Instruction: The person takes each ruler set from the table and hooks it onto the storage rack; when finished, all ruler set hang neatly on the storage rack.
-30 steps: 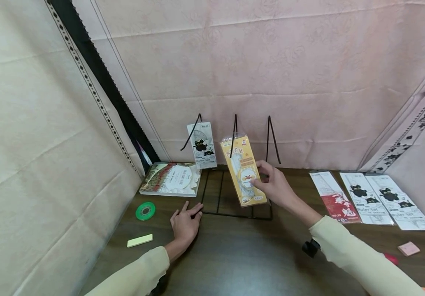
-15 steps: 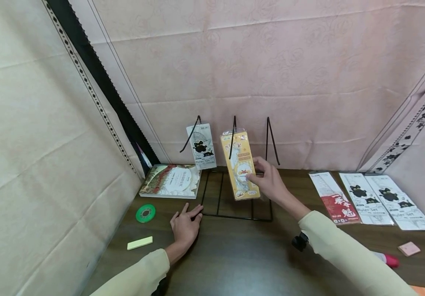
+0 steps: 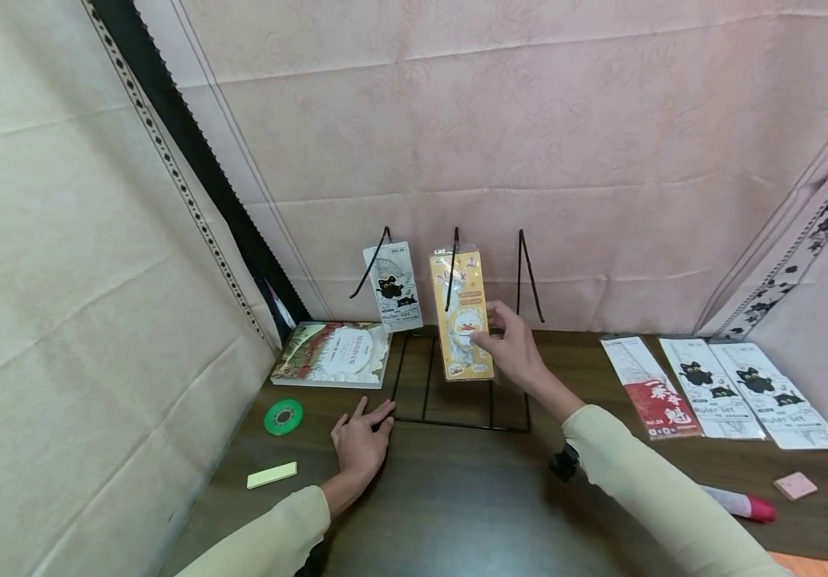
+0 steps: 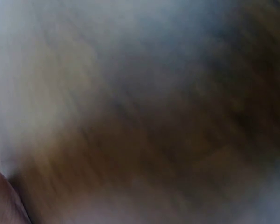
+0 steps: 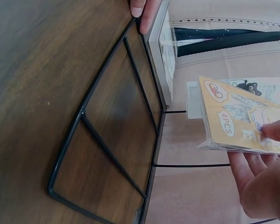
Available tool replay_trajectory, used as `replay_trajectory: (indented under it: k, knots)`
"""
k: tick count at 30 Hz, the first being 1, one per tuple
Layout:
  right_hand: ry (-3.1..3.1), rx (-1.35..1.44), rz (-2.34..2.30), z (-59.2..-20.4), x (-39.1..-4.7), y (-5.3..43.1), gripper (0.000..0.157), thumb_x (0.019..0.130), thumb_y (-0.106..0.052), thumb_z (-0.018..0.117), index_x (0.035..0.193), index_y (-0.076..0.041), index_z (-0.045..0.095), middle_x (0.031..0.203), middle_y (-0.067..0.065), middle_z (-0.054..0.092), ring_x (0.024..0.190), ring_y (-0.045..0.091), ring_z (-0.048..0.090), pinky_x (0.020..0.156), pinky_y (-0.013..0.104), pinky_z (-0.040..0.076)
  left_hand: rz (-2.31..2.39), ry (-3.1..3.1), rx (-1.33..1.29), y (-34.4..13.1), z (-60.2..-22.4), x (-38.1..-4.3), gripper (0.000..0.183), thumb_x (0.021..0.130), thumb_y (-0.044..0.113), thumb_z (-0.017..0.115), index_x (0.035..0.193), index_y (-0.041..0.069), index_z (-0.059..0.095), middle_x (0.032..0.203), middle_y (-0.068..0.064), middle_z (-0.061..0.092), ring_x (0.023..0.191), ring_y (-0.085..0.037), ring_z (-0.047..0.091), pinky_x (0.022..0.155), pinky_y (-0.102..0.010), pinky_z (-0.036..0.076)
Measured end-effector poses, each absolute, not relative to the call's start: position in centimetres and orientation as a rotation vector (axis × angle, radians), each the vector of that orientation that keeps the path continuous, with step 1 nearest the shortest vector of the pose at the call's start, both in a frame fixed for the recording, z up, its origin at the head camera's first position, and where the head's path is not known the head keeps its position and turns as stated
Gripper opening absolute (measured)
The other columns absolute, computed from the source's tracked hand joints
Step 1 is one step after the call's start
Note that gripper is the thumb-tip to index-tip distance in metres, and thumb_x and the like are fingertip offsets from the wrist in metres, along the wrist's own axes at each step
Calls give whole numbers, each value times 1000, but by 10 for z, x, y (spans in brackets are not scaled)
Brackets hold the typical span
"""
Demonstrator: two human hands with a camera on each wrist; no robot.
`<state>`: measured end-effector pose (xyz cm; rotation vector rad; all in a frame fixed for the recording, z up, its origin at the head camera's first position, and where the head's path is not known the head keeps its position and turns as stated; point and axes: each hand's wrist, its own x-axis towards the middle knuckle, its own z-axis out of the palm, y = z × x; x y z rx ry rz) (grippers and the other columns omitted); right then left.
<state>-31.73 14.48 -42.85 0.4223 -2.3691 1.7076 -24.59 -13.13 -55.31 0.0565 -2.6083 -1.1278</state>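
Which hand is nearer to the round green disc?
Left. The left hand rests just right of the green disc, touching the black wire rack; the right hand is much farther right, gripping the yellow duck packet.

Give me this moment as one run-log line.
right hand: grips yellow duck packet at middle prong | left hand: touches black rack base corner | cat packet: hangs on left prong

Yellow packet (image 3: 466, 300) — glossy plastic, smooth metal rack (image 5: 82, 112), wood-grain table (image 3: 457, 497), creased matt cloth (image 3: 500, 120)
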Motion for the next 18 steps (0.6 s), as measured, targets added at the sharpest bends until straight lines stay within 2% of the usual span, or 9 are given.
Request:
replay_trajectory:
  k: [7,9,14,18]
  knots:
    - [-2348,378,1743,-428,-322,136,34,89,-9,67,120,-12,56,108,12,67,98,24,66,73,34,58,-1111,-2624,62,-133,-552,-246,29,88,21,70,116,26,72,119,10,69,138,-21,45,113,-55,17]
    - [-2340,376,1751,-420,-319,134,35,89,-6,66,122,-8,56,110,16,67,99,28,65,75,35,57,-1107,-2626,62,-133,-552,-246,29,88,21,69,117,26,72,119,9,70,138,-22,45,112,-55,18]
    - [-2311,354,1760,-420,-324,130,36,88,-5,65,123,-8,55,110,16,67,94,31,67,74,39,57,-1105,-2627,62,-133,-552,-245,29,88,21,69,116,26,72,118,9,70,138,-22,45,111,-55,19]
    - [-2307,330,1745,-428,-333,128,34,89,-6,65,122,-11,55,108,11,67,89,25,68,71,41,58,-1103,-2627,58,-133,-552,-246,29,88,21,69,116,26,72,118,9,70,138,-21,46,111,-54,19]
